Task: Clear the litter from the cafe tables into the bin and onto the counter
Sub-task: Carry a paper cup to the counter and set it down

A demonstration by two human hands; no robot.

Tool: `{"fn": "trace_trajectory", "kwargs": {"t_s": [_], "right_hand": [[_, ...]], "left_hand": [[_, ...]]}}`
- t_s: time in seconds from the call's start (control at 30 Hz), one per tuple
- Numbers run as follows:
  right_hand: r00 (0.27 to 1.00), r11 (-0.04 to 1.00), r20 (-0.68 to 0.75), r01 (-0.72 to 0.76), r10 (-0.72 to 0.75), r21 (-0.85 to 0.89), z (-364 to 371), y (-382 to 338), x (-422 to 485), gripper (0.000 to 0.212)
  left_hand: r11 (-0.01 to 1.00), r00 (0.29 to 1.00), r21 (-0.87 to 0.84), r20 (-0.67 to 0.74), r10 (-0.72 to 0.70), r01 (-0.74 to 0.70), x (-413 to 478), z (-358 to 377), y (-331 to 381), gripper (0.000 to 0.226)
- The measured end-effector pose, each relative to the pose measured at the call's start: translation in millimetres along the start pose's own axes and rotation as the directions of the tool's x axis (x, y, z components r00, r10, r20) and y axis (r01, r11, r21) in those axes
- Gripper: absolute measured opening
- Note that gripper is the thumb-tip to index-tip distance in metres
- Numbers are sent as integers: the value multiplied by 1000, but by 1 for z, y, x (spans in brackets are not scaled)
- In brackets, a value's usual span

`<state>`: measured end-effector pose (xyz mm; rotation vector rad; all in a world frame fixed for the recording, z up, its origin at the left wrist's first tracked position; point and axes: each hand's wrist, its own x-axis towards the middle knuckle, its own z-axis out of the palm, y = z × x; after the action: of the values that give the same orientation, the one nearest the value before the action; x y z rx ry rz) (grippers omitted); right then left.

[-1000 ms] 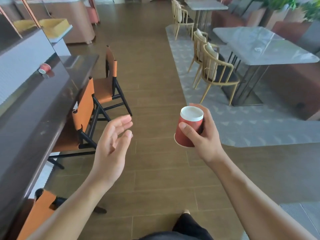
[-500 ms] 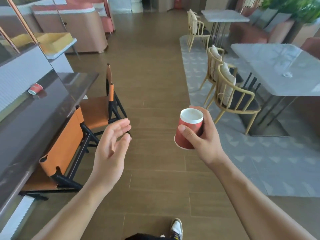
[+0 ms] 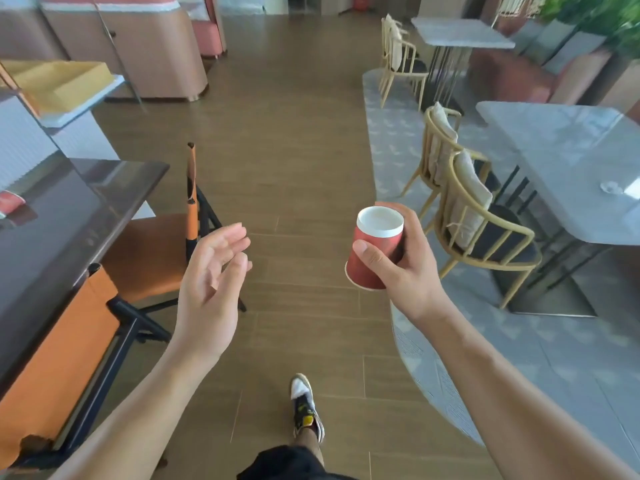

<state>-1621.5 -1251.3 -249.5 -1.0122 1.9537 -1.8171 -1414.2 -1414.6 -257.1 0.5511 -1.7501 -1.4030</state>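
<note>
One cup in hand and at least one more bit of litter out there, so I'd put this roughly mid-job.

The right hand point(image 3: 412, 268) has its grip wrapped round a red cup point(image 3: 375, 252): thumb across the near side, fingers round the back. The cup is tipped a little toward the camera and held over the wood floor point(image 3: 298, 161) in the aisle, touching no furniture. The inside looks white, but I can't tell if anything's in it. The left hand point(image 3: 211, 289) holds nothing. Its grip is loose, fingers relaxed and apart, palm turned inward, just right of the orange chairs point(image 3: 145, 254).

What looks done: a second cup point(image 3: 10, 202) lies on its side on the dark desk point(image 3: 69, 216) at the far left edge of view. If that's the counter, that's one item delivered.

What's left: the grey desk point(image 3: 554, 150) on the right has a small pale scrap point(image 3: 611, 186) on it, too small to say what it is. The far desk point(image 3: 460, 32) is too blurry to judge. I can't make out a bin anywhere in view.

My guess is the held cup goes to the dark desk, since it's right there on the left, and then it's a trip over to the grey desk for that scrap.
</note>
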Motion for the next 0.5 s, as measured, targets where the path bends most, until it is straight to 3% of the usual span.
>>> {"fn": "trace_trajectory", "kwargs": {"t_s": [0.5], "right_hand": [[999,1000,41,16,-16,20,83,55,332,63]], "left_hand": [[999,997,36,-75,-7,10,315,-6,-89,37]]}}
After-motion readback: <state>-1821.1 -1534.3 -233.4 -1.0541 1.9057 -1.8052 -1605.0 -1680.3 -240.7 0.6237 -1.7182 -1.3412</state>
